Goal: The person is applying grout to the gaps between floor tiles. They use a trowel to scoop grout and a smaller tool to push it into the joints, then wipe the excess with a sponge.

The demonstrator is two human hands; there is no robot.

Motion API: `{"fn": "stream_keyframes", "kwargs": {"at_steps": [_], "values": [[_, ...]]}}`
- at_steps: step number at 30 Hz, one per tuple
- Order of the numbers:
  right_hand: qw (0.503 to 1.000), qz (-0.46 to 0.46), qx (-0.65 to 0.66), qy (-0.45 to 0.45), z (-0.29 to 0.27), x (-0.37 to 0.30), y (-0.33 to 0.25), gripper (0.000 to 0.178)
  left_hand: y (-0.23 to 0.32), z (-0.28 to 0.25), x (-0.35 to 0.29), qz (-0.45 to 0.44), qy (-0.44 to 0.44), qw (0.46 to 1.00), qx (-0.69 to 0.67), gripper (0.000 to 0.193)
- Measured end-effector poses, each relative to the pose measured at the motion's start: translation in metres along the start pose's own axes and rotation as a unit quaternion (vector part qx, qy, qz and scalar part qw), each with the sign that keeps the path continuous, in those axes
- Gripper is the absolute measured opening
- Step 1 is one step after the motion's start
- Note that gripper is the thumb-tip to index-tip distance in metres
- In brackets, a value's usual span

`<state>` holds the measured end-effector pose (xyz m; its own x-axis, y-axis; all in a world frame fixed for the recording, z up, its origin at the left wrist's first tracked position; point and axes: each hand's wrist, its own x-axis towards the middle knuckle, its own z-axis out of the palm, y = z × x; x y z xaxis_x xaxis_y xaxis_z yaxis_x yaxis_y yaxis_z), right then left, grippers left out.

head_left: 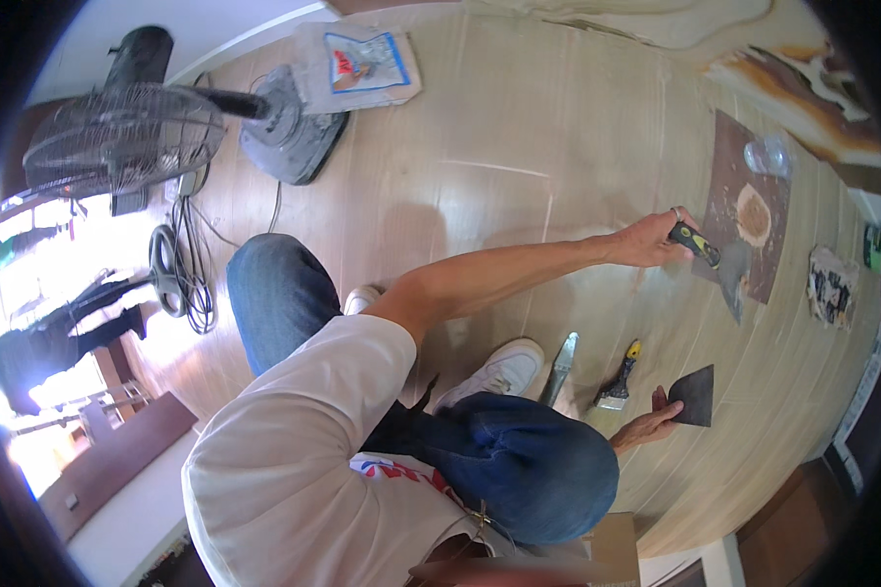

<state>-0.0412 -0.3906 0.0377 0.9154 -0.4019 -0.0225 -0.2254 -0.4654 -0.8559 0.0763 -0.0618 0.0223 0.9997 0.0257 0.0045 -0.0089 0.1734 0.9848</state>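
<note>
My left hand point(651, 240), with a ring on one finger, is closed round the black and yellow handle of a putty knife point(732, 284). Its wide metal blade is over the edge of a brown board point(719, 181). A round patch of tan paste or powder point(754, 215) lies on that board, with specks around it. Beyond my right knee, my right hand point(651, 423) grips a dark, flat, squarish scraper plate point(693, 395) by one side. On the floor between my shoe and that hand lie a flat metal-bladed tool point(560, 367) and a paintbrush point(619, 377) with a yellow and black handle.
A clear plastic cup point(768, 155) rests at the board's far corner, and a stained, crumpled wrapper point(832, 286) lies right of it. At left are a pedestal fan point(122, 142) and coiled cables point(191, 264). A plastic bag point(362, 64) touches the fan's base. A cardboard box point(614, 548) stands low.
</note>
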Motion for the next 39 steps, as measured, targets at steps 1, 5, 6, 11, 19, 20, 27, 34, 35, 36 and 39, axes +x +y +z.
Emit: {"fn": "stream_keyframes", "kwargs": {"at_steps": [1,5,6,11,19,20,27,34,35,36,39], "values": [[1.000,-0.008,0.000,0.001,-0.001,0.000,-0.004,0.067,0.012,-0.008,-0.006,0.027,0.002,1.000,-0.005,0.041],[0.997,-0.002,0.071,-0.015,0.020,-0.016,-0.030,0.064,0.077,-0.058,-0.040,0.032,0.019,0.967,-0.251,0.036],[0.990,0.014,0.142,0.017,0.026,-0.016,-0.030,0.061,0.091,-0.062,-0.039,0.038,0.016,0.963,-0.267,0.035],[0.883,0.099,0.441,-0.126,0.050,-0.006,-0.044,0.052,0.100,-0.104,-0.077,0.023,0.169,0.895,-0.411,0.043],[0.902,0.074,0.391,-0.167,0.119,-0.033,-0.123,0.054,0.068,-0.144,-0.182,0.036,0.440,0.771,-0.459,0.042],[0.909,0.091,0.353,-0.200,0.137,-0.040,-0.123,0.053,0.053,-0.157,-0.203,0.044,0.451,0.771,-0.447,0.040],[0.932,-0.023,0.281,-0.228,0.164,-0.129,-0.171,0.047,0.015,-0.163,-0.254,0.062,0.416,0.736,-0.530,0.036],[0.750,-0.491,-0.082,-0.436,0.160,-0.148,-0.202,0.025,0.050,-0.198,-0.291,0.060,0.491,0.769,-0.405,0.029],[0.695,-0.561,-0.098,-0.439,0.163,-0.153,-0.208,0.028,0.055,-0.200,-0.295,0.059,0.501,0.765,-0.401,0.028],[0.672,-0.587,-0.095,-0.441,0.167,-0.157,-0.213,0.031,0.059,-0.202,-0.297,0.061,0.508,0.762,-0.396,0.028],[0.611,-0.649,-0.094,-0.444,0.183,-0.164,-0.218,0.040,0.068,-0.205,-0.300,0.066,0.523,0.759,-0.382,0.027]]}}
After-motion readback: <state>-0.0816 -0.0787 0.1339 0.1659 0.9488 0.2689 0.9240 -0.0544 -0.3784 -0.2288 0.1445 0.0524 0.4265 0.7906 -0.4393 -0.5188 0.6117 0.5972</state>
